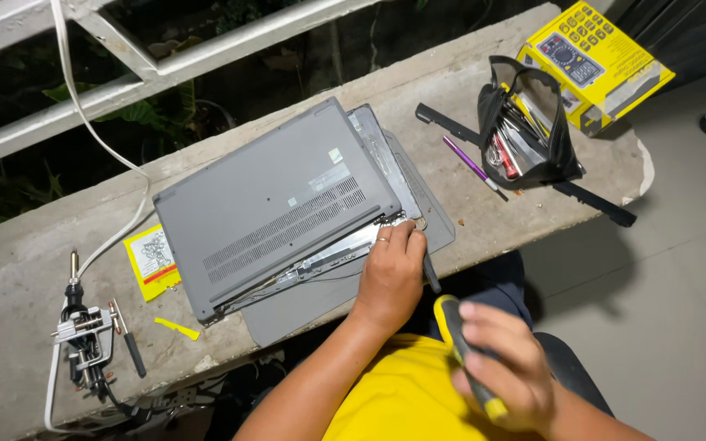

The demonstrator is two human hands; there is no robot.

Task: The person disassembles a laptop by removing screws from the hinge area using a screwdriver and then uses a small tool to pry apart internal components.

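While my left hand (391,273) presses curled fingers on the hinge corner of the upturned grey laptop (275,204) on the concrete ledge (500,208), my right hand (507,367) grips a yellow-and-black screwdriver (461,347) near my lap. Its tip is hidden, the hand blurred. A black tool pouch (525,122) stands beyond.

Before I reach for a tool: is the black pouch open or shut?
Open: the black tool pouch gapes at its mouth, with tools showing inside.
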